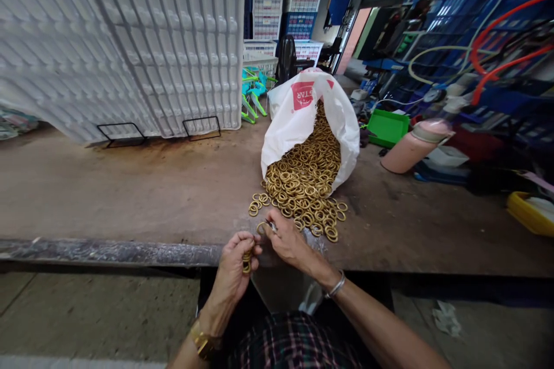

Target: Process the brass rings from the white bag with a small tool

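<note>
Several brass-coloured rings [246,261] are stacked in my left hand [237,256], whose fingers are closed around them at the table's front edge. Just to its right, my right hand [283,236] pinches a single ring [261,228]. A small dark-tipped object [270,223] shows between the right fingers, too small to name. Beyond the hands, a heap of brass-coloured rings [303,179] spills from the mouth of a white sack [281,132] with red print. A few loose rings lie at the heap's left side.
White ribbed plastic trays [173,40] stand upright at the back left on black wire stands. Right of the sack are a green tray [388,128], a pink bottle [415,147] and a yellow bin [530,213]. Stacked crates [298,26] rise behind the brown table [130,196].
</note>
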### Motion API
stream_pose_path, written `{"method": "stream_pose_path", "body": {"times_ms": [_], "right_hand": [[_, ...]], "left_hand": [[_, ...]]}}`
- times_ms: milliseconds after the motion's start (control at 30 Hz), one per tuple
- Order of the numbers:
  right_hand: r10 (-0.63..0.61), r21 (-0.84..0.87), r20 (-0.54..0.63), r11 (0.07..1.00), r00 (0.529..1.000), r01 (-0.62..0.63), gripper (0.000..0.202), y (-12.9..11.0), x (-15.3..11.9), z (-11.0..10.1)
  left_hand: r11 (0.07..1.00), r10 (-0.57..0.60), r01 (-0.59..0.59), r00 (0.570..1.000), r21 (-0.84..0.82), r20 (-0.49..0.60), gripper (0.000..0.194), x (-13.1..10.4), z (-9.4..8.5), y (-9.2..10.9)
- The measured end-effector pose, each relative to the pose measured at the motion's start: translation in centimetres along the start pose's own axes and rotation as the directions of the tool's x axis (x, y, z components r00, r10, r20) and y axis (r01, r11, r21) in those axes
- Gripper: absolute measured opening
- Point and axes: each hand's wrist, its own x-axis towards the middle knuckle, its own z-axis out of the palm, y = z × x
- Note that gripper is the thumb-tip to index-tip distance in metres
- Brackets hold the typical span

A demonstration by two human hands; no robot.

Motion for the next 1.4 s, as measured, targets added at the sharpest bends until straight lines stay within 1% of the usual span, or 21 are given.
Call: {"method": "stream_pose_path", "body": {"times_ms": [100, 167, 233, 367, 433, 467, 533, 600, 667, 767, 1000, 1067, 1100, 1167, 1200, 1267, 1300, 1400], "right_hand": [[-0.010, 0.113, -0.013, 0.994, 1.000, 0.012, 0.007, -0.8, -0.9, -0.4], [-0.001, 0.165, 0.006, 0.986, 1.000, 0.000, 0.008, -1.1, -1.3, -0.6], [0.023, 0.227, 0.015, 0.974, 1.000, -0.026, 0.008, -1.2, -1.5, -0.6], [0.069, 0.349, 0.043, 0.934, 0.997, -0.080, 0.013, -1.0, -1.4, -0.7], [0.077, 0.367, 0.042, 0.926, 0.996, -0.087, 0.015, -0.8, -1.3, -0.8], [0.081, 0.365, 0.034, 0.927, 0.996, -0.088, 0.015, -0.7, -1.2, -0.8], [0.094, 0.356, 0.028, 0.930, 0.995, -0.098, 0.014, -0.6, -1.1, -0.8], [0.107, 0.351, 0.040, 0.929, 0.993, -0.114, 0.014, -0.5, -1.1, -0.8], [0.109, 0.355, 0.060, 0.927, 0.992, -0.123, 0.014, -0.4, -1.2, -0.9], [0.109, 0.390, 0.086, 0.911, 0.990, -0.134, 0.015, -0.2, -1.2, -1.0], [0.119, 0.511, 0.102, 0.845, 0.988, -0.155, 0.020, 0.1, -1.4, -1.5], [0.133, 0.458, 0.076, 0.876, 0.988, -0.153, 0.022, 0.2, -1.5, -1.6], [0.132, 0.389, 0.054, 0.910, 0.990, -0.143, 0.021, 0.2, -1.6, -1.7], [0.102, 0.191, 0.027, 0.976, 0.994, -0.105, 0.017, 0.3, -1.9, -1.8], [0.076, 0.084, 0.035, 0.993, 0.997, -0.079, 0.015, 0.4, -2.1, -1.8], [0.031, -0.094, 0.087, 0.995, 0.996, -0.023, 0.017, 0.6, -2.6, -1.7], [0.021, -0.156, 0.122, 0.988, 0.992, -0.002, 0.018, 0.6, -2.8, -1.6], [0.029, -0.252, 0.200, 0.967, 0.979, 0.023, 0.021, 0.5, -3.1, -1.4]], "left_hand": [[0.993, 0.084, -0.080, 0.995, 0.084, -0.049, 0.031, 0.0, 0.4, -0.3], [0.979, 0.120, -0.112, 0.992, 0.170, -0.035, 0.034, -0.1, 0.6, -0.6], [0.952, 0.147, -0.142, 0.989, 0.271, 0.003, 0.032, -0.2, 0.7, -0.9], [0.840, 0.253, -0.243, 0.966, 0.485, 0.045, 0.028, -0.3, 0.7, -1.0], [0.786, 0.305, -0.291, 0.950, 0.546, 0.068, 0.028, -0.4, 0.8, -0.9], [0.774, 0.308, -0.299, 0.948, 0.558, 0.081, 0.028, -0.4, 0.9, -0.9], [0.792, 0.256, -0.262, 0.963, 0.551, 0.089, 0.030, -0.5, 1.2, -0.8], [0.839, 0.163, -0.186, 0.983, 0.511, 0.089, 0.032, -0.6, 1.4, -0.7], [0.882, 0.098, -0.133, 0.990, 0.453, 0.099, 0.033, -0.6, 1.5, -0.7], [0.911, 0.077, -0.121, 0.989, 0.394, 0.126, 0.032, -0.5, 1.6, -0.8], [0.923, 0.057, -0.112, 0.986, 0.368, 0.155, 0.027, -0.6, 1.7, -1.1], [0.923, 0.054, -0.109, 0.986, 0.369, 0.156, 0.027, -0.7, 1.8, -1.2], [0.922, 0.055, -0.108, 0.987, 0.373, 0.149, 0.027, -0.7, 1.9, -1.3], [0.916, 0.064, -0.110, 0.989, 0.387, 0.131, 0.027, -0.7, 1.9, -1.4], [0.910, 0.071, -0.115, 0.990, 0.398, 0.126, 0.028, -0.7, 2.0, -1.4], [0.893, 0.083, -0.129, 0.989, 0.432, 0.124, 0.028, -0.7, 1.9, -1.4], [0.881, 0.091, -0.137, 0.988, 0.453, 0.124, 0.029, -0.7, 1.9, -1.4], [0.845, 0.121, -0.163, 0.986, 0.509, 0.115, 0.030, -0.6, 1.8, -1.5]]}}
